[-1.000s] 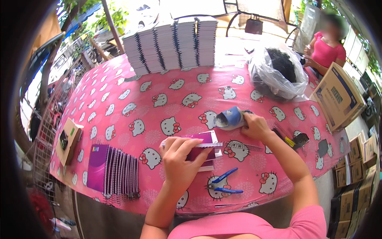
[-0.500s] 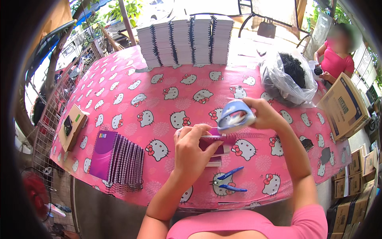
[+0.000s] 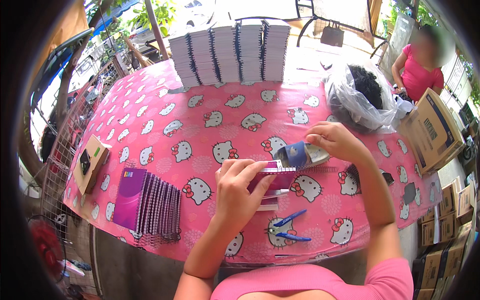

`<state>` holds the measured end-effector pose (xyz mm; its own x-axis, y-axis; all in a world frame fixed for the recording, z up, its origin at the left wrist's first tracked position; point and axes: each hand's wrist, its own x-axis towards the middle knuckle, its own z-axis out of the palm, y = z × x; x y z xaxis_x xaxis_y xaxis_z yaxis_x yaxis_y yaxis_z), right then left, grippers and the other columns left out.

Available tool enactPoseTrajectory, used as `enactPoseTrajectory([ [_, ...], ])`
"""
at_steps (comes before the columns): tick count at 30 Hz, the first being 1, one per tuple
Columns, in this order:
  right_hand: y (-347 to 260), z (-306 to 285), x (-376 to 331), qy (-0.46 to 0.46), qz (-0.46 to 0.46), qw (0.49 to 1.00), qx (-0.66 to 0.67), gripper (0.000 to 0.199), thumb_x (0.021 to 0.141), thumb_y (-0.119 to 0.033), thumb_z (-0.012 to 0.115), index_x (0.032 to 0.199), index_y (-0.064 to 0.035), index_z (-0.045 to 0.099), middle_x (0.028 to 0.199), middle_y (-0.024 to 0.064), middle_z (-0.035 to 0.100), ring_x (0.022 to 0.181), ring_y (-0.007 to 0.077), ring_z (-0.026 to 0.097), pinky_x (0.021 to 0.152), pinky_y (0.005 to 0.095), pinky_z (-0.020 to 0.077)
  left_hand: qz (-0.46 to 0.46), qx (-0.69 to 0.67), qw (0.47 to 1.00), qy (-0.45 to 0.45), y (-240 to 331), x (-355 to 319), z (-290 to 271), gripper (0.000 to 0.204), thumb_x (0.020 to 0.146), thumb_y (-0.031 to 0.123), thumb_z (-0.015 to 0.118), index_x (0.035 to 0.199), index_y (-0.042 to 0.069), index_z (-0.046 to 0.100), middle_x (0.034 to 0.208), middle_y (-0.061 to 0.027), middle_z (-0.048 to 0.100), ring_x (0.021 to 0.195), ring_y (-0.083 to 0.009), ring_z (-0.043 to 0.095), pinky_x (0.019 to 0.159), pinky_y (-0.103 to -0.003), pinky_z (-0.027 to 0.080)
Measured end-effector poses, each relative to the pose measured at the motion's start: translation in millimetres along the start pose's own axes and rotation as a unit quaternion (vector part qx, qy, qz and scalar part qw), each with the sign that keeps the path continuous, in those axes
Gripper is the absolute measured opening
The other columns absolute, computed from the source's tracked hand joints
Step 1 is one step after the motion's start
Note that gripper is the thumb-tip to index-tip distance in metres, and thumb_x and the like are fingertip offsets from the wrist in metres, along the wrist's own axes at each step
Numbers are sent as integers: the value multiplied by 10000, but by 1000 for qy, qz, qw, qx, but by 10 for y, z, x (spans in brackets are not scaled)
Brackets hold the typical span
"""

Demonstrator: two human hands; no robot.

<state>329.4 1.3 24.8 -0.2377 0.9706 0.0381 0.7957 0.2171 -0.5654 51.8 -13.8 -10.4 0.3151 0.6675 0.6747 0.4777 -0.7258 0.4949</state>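
Note:
My left hand (image 3: 239, 185) grips a purple notebook (image 3: 270, 181), fingers over its top and thumb on its near side. A thin spiral coil (image 3: 315, 169) runs along the notebook's bound edge and sticks out past it to the right. Just beyond the coil, a blue slide sandal (image 3: 298, 154) lies on the table. Over the sandal's right end is my right hand (image 3: 336, 141), its fingers curved and apart; whether a fingertip still touches the sole is unclear. Blue-handled pliers (image 3: 291, 227) lie spread nearer to me, below more notebook edges (image 3: 272, 200).
Left of me stands a row of coil-bound purple notebooks (image 3: 145, 202), near an open cardboard box (image 3: 90, 162). Tall stacks of bound books (image 3: 230, 54) rise at the back. A plastic bag of black coils (image 3: 362, 97) sits back right, with a carton (image 3: 432, 132) and another person (image 3: 420, 70) beyond.
The blue sandal has come down from my raised right hand onto the table behind the coil. My right hand's grip has loosened. My left hand keeps the notebook in about the same place.

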Motion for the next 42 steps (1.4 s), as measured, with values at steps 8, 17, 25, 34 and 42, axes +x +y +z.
enactPoseTrajectory([
  [8,-883,392,-335,131,-140,977,-97,205,868,-207,652,979,-35,657,924,134,631,894,330,593,791,439,451,-21,-15,999,-25,13,-6,-26,223,715,122,793,921,59,733,840,-55,685,841,-223,594,733,-351,497],
  [17,-916,543,-343,150,-112,981,-40,139,826,-167,669,852,-37,630,855,113,620,861,310,591,775,416,450,-24,-25,999,-5,14,-46,-2,206,703,92,790,899,57,735,857,-59,684,848,-217,586,723,-338,498],
  [25,-907,654,-360,192,-161,966,-61,147,789,-126,689,860,-39,594,837,121,564,842,314,566,751,418,438,-17,-25,1000,-2,8,-65,-8,205,704,81,785,901,56,734,853,-58,680,841,-217,582,713,-335,493],
  [34,-788,589,-388,131,-137,976,-105,95,828,-112,613,893,-44,631,886,134,625,848,308,621,754,396,486,6,-21,1000,-1,-9,-89,-35,229,671,49,792,890,55,725,850,-57,680,838,-220,585,709,-337,488],
  [42,1041,805,-362,114,-14,971,-210,413,756,-221,723,1083,-38,548,982,171,659,933,350,637,796,446,509,29,-32,999,24,70,-47,62,351,628,63,835,957,81,712,832,-46,680,826,-214,597,722,-333,492],
])
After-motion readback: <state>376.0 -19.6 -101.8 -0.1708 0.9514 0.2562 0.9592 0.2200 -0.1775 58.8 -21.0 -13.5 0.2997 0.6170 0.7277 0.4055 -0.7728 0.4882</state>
